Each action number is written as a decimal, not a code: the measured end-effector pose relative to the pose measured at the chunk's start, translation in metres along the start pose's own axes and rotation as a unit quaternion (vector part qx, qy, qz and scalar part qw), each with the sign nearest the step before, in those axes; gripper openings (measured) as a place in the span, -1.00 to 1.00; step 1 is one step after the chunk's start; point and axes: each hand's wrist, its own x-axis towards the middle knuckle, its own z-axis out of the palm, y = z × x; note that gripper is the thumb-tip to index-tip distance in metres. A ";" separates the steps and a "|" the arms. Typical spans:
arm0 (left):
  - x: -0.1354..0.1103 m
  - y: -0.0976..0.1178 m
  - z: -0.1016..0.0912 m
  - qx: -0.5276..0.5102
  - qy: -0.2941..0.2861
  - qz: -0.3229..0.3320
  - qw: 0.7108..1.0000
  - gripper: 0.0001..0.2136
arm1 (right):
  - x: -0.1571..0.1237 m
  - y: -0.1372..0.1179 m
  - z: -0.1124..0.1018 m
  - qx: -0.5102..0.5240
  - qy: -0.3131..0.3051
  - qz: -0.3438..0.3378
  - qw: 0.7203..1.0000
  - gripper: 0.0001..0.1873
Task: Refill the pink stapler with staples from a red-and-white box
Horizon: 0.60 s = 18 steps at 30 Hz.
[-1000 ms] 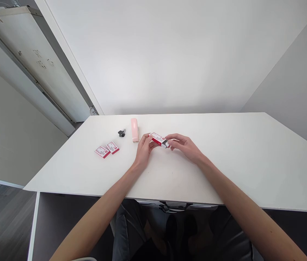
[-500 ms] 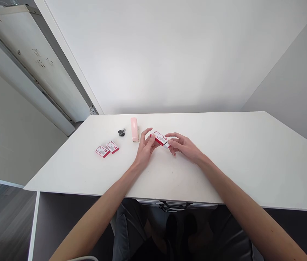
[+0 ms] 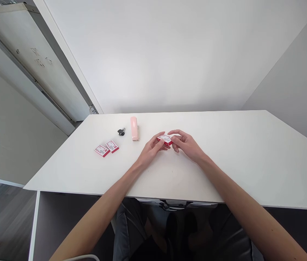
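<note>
Between my hands, above the white table point(image 3: 240, 156), is a small red-and-white box point(image 3: 165, 138) with printing on its top. My left hand point(image 3: 153, 148) is closed around its left side, thumb along the near edge. The fingers of my right hand point(image 3: 184, 143) are closed at the box's right end, thumb and forefinger pressed to its corner. To the left lie two similar boxes, a left one point(image 3: 102, 150) and a right one point(image 3: 112, 146), side by side and nearly touching.
A pink stapler point(image 3: 134, 128) lies behind my left hand. Left of it sits a small black binder clip-like object point(image 3: 121, 131). The white wall point(image 3: 170, 54) rises behind the table's back edge. A drawer or shelf with black handles point(image 3: 175, 206) shows under the front edge.
The box has moved slightly right and turned more level, with my left hand following. The pale part that stuck out of its right end is no longer visible. My right hand stays nearly in place.
</note>
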 end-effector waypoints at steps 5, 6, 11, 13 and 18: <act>-0.003 0.005 0.006 0.064 0.033 -0.029 0.997 -0.40 | -0.001 -0.001 0.002 -0.007 0.002 0.002 1.000 -0.54; -0.004 0.005 0.007 0.068 0.039 -0.029 0.996 -0.40 | -0.001 -0.002 0.002 -0.011 0.001 0.004 1.000 -0.53; -0.006 0.000 0.010 0.125 0.065 0.010 0.990 -0.44 | -0.002 -0.003 0.004 -0.011 -0.015 0.009 1.000 -0.53; -0.010 -0.001 0.007 0.182 0.074 0.044 0.979 -0.39 | -0.001 -0.003 0.003 0.002 -0.014 0.007 1.000 -0.51; -0.037 0.012 -0.017 0.340 0.110 0.120 0.926 -0.37 | 0.000 -0.001 0.002 0.013 0.003 0.013 1.000 -0.49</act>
